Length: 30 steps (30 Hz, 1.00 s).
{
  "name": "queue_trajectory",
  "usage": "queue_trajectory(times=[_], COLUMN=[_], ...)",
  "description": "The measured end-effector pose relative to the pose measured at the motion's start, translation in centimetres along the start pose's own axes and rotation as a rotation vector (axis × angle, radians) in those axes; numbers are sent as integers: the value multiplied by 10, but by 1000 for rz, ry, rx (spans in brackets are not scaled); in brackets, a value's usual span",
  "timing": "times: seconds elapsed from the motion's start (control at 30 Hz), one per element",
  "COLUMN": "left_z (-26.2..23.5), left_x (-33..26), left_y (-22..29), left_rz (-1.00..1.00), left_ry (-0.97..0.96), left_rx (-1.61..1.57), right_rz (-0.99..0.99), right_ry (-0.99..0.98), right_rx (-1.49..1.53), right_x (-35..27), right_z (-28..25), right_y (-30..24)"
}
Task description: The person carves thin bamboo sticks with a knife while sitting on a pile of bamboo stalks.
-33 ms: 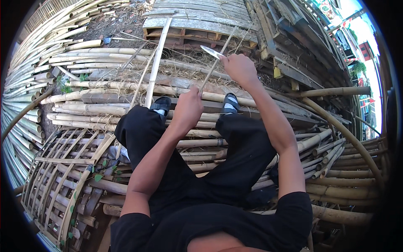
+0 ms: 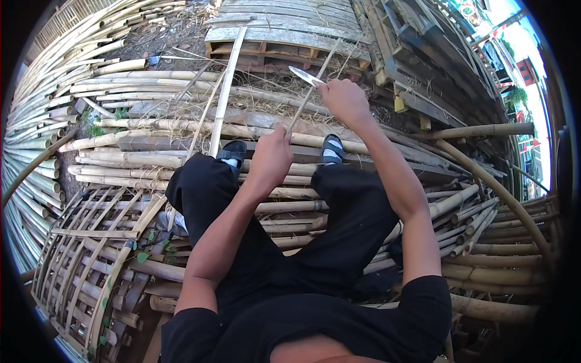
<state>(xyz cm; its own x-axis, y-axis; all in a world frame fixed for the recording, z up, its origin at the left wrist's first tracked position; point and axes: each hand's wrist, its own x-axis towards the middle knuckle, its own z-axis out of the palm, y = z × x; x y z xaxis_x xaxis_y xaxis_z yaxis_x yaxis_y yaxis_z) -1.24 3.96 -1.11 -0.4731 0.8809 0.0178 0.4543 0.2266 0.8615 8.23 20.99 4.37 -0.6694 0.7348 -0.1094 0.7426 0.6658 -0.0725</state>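
Observation:
My left hand [image 2: 272,156] is closed around the lower end of a thin bamboo strip [image 2: 301,109], which slants up and away to the right. In my right hand [image 2: 346,101] is a knife [image 2: 304,75], its fist wrapped round the handle and hiding it. The pale blade points to the upper left and crosses the strip around its middle; whether it touches the strip I cannot tell. A wide, pale split bamboo slat [image 2: 226,91] leans upright by my left sandal [image 2: 232,153], left of my hands.
Bamboo poles [image 2: 127,157] lie under and around my feet. A wooden pallet [image 2: 284,35] lies ahead, with stacked pallets [image 2: 433,54] at the right. A woven bamboo lattice [image 2: 85,260] is at the lower left. A bent pole [image 2: 502,196] arches at the right.

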Motion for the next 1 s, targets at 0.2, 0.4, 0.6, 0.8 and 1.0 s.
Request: queue_trajectory(times=[0.2, 0.4, 0.6, 0.8, 1.0], left_z=[0, 0, 0, -4, -8], left_x=[0, 4, -1, 0, 2], left_y=[-5, -1, -8, -8, -7], left_rz=[10, -14, 15, -8, 32], left_ry=[28, 13, 28, 18, 34], left_rx=[-2, 1, 21, -2, 29], right_rz=[-41, 5, -35, -91, -22], right_ry=[-17, -14, 45, 88, 39], right_rx=[-143, -66, -55, -28, 1], right_x=[4, 8, 0, -5, 1], right_z=[-32, -8, 5, 14, -3], right_y=[-7, 0, 1, -1, -6])
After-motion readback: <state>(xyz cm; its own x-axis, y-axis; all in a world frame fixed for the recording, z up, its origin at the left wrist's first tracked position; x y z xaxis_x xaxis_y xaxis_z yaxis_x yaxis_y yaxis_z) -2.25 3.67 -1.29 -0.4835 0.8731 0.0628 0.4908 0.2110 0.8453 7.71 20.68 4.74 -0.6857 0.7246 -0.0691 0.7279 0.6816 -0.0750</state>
